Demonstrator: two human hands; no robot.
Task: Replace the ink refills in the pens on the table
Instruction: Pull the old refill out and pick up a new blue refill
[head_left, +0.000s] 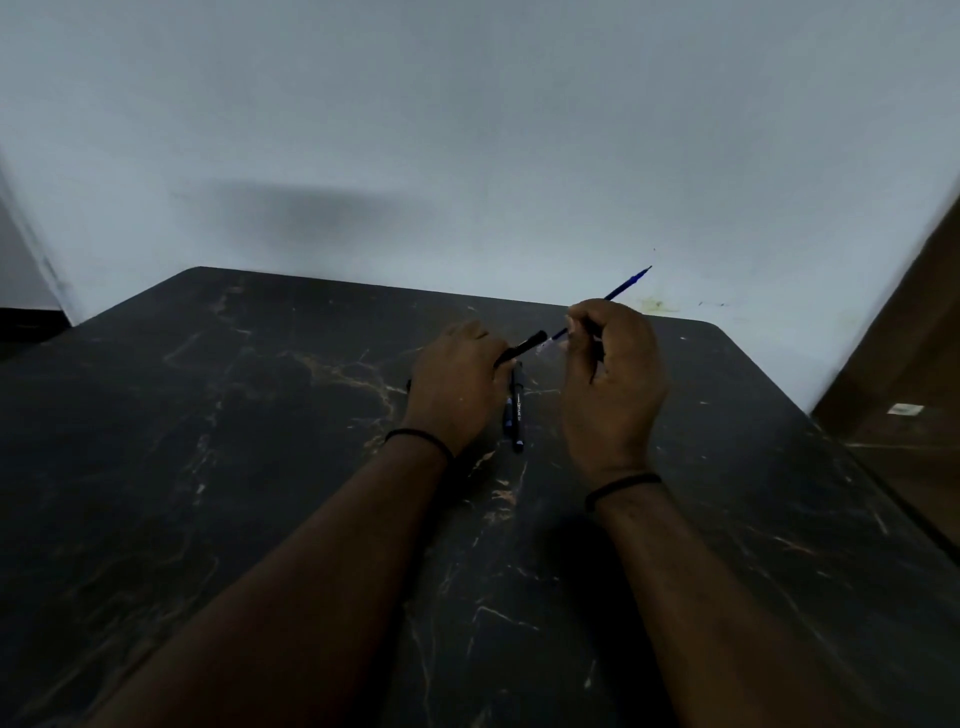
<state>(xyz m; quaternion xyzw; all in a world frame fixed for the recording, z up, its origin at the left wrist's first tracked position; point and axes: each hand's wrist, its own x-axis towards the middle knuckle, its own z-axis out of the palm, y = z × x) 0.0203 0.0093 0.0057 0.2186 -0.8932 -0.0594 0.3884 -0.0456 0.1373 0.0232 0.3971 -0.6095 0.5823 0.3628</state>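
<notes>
My left hand (457, 384) grips a black pen barrel (522, 347) that points up and to the right. My right hand (610, 374) pinches a thin blue ink refill (626, 283). The refill's far end sticks up past my fingers toward the wall, and its near end lies just off the barrel's open end. Below and between my hands, a second black pen (517, 410) lies on the dark marble table (260, 415), pointing toward me. Something bluish sits beside that pen, too dark to make out.
The table's back edge meets a pale wall. A brown wooden surface (909, 364) stands at the right edge of the view. Both of my wrists wear dark bands.
</notes>
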